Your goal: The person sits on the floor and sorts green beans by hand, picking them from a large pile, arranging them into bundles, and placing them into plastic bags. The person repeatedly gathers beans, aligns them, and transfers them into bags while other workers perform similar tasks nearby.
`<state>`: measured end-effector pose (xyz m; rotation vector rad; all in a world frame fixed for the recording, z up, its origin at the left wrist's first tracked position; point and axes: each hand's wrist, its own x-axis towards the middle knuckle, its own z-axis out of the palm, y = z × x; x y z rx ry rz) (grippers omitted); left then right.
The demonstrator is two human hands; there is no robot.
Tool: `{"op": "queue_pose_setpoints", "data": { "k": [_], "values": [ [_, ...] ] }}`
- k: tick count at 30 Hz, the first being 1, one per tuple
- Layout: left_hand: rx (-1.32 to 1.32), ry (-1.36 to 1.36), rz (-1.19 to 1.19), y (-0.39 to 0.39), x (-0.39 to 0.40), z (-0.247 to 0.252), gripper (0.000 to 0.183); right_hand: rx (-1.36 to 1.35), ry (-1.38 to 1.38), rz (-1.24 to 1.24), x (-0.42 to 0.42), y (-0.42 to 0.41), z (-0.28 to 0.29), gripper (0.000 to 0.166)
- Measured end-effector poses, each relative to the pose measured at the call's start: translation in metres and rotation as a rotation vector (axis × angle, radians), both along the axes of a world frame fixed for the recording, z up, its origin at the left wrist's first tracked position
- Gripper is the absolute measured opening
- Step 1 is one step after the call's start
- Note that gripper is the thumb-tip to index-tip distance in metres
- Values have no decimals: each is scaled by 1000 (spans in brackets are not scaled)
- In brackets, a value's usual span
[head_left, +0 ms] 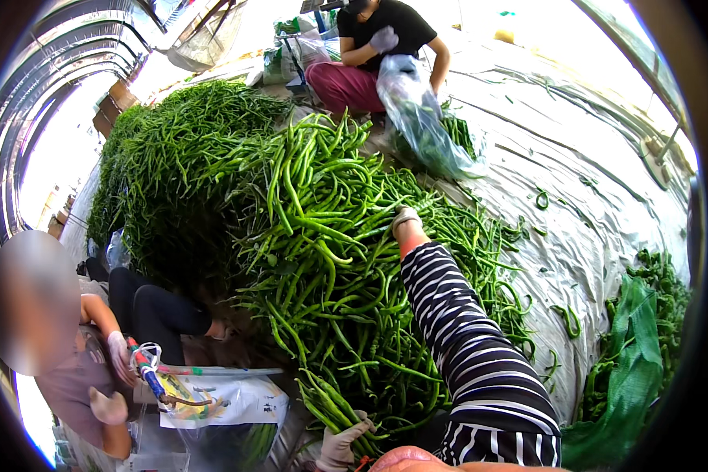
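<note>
A large heap of long green chili peppers fills the middle of the view. My left hand, in a pale glove, is at the bottom centre, closed around a bunch of long green peppers. Beyond a black-and-white striped sleeve, my right hand, also gloved, reaches onto the right side of the heap and touches peppers there; its fingers are partly hidden among them, so its grip cannot be made out.
At left, a person in gloves sits beside a printed plastic bag with peppers inside. Another person at the top holds a clear bag. Loose peppers lie on the pale ground sheet. Green netting covers more peppers at right.
</note>
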<state>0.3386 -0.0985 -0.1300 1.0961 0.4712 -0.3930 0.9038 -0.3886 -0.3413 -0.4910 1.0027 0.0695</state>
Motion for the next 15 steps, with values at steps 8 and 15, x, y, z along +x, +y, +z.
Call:
{"op": "queue_pose_setpoints", "data": {
  "k": [8,15],
  "values": [
    [136,4,71,30,3,14,26,88,-524,-189,-92,34,67,7],
    [214,-141,27,24,11,66,26,-564,-601,-344,-170,-29,156,31]
  ]
}}
